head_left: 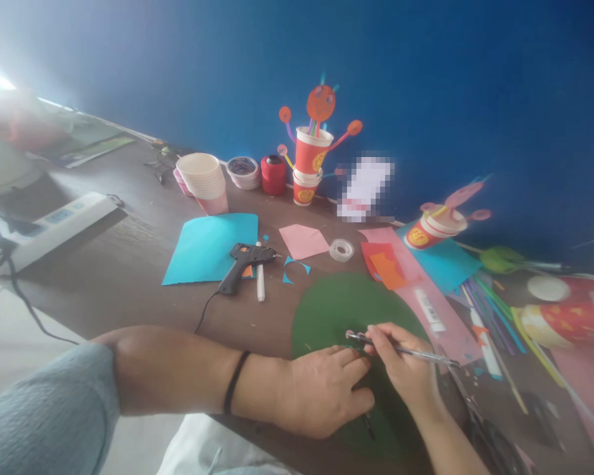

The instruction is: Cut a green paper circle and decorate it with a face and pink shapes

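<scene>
My left hand [321, 389] lies flat, fingers together, pressing down on a dark green paper sheet [336, 307] at the near table edge. My right hand [406, 366] is closed round a thin silver pen-like tool [416, 351], its tip touching the green paper just beyond my left fingertips. A black band circles my left wrist.
A black glue gun [242, 262] lies on a blue sheet [205, 247] beside a white stick. A tape roll [341, 249], pink and orange papers, stacked paper cups [202, 179], red cup figures [311, 161], straws [490, 303] and a power strip [54, 221] stand about.
</scene>
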{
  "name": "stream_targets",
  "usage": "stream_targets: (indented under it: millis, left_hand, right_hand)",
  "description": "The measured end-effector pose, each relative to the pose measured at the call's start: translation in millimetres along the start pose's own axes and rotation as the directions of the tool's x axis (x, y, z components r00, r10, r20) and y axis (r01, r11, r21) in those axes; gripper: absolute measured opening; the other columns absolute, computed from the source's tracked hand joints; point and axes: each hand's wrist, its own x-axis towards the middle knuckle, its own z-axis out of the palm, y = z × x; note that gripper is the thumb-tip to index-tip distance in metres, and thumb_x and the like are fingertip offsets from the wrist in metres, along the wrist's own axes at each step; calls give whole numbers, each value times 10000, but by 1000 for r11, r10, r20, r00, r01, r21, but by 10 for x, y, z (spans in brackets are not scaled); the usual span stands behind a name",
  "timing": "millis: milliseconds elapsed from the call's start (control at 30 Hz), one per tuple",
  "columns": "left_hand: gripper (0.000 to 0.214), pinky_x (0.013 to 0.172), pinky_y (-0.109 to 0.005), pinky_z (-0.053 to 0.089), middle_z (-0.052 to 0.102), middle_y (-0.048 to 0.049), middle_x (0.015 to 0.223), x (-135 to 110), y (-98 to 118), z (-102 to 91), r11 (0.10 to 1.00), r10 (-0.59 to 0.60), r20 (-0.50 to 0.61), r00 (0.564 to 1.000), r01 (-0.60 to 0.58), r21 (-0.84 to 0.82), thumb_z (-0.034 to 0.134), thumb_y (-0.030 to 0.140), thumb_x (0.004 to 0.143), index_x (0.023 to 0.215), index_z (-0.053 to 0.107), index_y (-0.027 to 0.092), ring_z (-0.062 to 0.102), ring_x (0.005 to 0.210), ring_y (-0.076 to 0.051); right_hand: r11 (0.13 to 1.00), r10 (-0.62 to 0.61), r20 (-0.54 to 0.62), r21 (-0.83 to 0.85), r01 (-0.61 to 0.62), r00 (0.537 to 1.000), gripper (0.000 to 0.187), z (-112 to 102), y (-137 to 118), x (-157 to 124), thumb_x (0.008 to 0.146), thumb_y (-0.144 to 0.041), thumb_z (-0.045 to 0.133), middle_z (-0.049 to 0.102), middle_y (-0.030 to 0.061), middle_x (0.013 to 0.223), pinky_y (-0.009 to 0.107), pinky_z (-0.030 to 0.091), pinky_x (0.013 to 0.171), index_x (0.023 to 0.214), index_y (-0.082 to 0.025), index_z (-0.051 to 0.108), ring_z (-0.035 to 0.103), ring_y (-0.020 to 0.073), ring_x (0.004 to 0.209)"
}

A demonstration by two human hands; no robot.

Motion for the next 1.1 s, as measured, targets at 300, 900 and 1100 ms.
stream_targets:
  millis: [300,900,1100]
  left_hand:
    - [154,773,-365,470,525,-154,1028,-6,-3,17,1000,2,-14,1000,-2,18,466,253,845,926,555,157,525,953,-257]
    - [181,801,-377,462,521,-174,1086,-6,-9,6,1000,8,6,1000,-8,6,463,260,844,953,561,154,515,988,-268]
    - [163,757,-351,468,529,-151,1034,-12,5,29,1000,-2,-24,1000,3,13,475,255,844,944,560,159,521,952,-245]
  right_hand:
    - [1000,18,47,7,-18,999,276,2,11,0,849,-432,549,696,9,677,207,495,572,719,-211,652,677,157,610]
    - [1000,26,37,8,-26,999,279,3,58,1,838,-443,562,686,5,660,208,492,570,713,-212,653,667,153,601]
    - [999,49,-8,22,-49,999,319,-8,36,14,835,-472,547,647,-1,571,202,480,517,688,-205,641,636,146,533]
